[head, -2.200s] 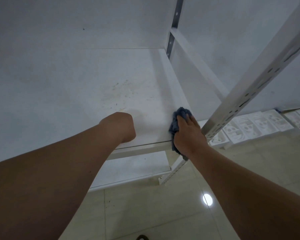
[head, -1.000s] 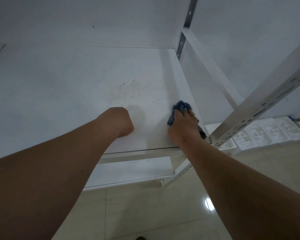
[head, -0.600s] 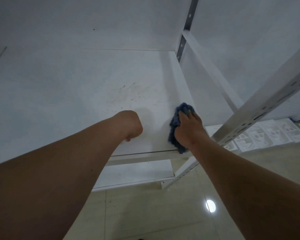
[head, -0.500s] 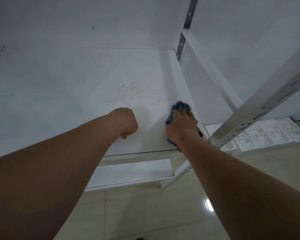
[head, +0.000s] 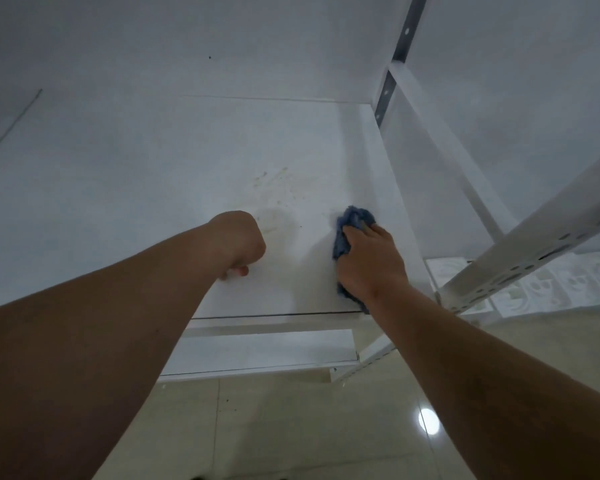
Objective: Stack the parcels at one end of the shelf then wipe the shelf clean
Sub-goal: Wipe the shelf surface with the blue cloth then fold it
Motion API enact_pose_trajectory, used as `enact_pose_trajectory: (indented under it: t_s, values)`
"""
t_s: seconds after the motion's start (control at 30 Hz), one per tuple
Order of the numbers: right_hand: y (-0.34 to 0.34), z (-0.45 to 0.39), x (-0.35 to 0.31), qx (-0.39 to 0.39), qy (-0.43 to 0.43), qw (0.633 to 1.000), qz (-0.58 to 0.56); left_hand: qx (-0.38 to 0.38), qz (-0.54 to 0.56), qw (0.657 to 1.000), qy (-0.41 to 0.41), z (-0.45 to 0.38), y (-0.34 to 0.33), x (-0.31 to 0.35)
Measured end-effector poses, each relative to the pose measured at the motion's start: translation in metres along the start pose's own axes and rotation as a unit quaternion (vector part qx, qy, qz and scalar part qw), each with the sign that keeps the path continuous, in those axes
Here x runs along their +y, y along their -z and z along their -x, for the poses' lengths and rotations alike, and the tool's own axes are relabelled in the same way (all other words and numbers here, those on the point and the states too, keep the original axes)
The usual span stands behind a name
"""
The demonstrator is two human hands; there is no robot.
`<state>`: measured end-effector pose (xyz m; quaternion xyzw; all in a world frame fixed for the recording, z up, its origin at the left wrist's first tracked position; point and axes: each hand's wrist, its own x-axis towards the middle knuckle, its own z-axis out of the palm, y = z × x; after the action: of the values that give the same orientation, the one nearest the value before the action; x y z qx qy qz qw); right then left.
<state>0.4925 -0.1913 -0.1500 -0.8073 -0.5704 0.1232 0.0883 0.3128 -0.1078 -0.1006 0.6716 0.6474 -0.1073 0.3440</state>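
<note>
The white shelf (head: 153, 188) fills the upper part of the head view and carries a patch of brownish specks (head: 274, 188) near its right end. My right hand (head: 371, 265) presses a crumpled blue cloth (head: 352, 223) flat on the shelf close to its right front corner. My left hand (head: 239, 244) rests as a closed fist on the shelf near the front edge, left of the cloth, with nothing seen in it. No parcels are in view.
A white perforated upright post (head: 520, 261) slants across the right side, with a diagonal brace (head: 440, 133) behind it. A lower shelf (head: 257, 355) shows beneath the front edge. Below is a beige tiled floor (head: 291, 427). Flat white patterned sheets (head: 568, 282) lie on the floor at right.
My right hand has rubbed the cloth back and forth over the shelf's right front corner. My left fist has stayed in about the same place.
</note>
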Motion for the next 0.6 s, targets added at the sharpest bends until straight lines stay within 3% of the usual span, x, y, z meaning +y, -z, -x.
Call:
enact_pose_trajectory:
  t_s: [0.17, 0.3, 0.4, 0.5, 0.6]
  values:
    - [-0.027, 0.024, -0.056, 0.013, 0.179, 0.984, -0.009, -0.008, 0.068, 0.998, 0.011, -0.013, 0.007, -0.014]
    - [-0.017, 0.007, -0.064, -0.028, 0.242, 0.97, 0.007, 0.058, -0.009, 0.998, -0.031, -0.015, 0.012, -0.022]
    - [-0.007, -0.007, -0.048, 0.016, 0.163, 0.986, 0.014, 0.146, -0.107, 0.98, -0.087, -0.017, 0.016, -0.033]
    - [-0.016, -0.01, -0.047, 0.037, 0.048, 0.998, 0.003, 0.163, -0.15, 0.971, -0.091, -0.022, 0.02, -0.05]
    - [-0.031, -0.004, -0.073, 0.009, 0.039, 0.999, 0.001, 0.166, -0.162, 0.968, -0.094, -0.022, 0.02, -0.055]
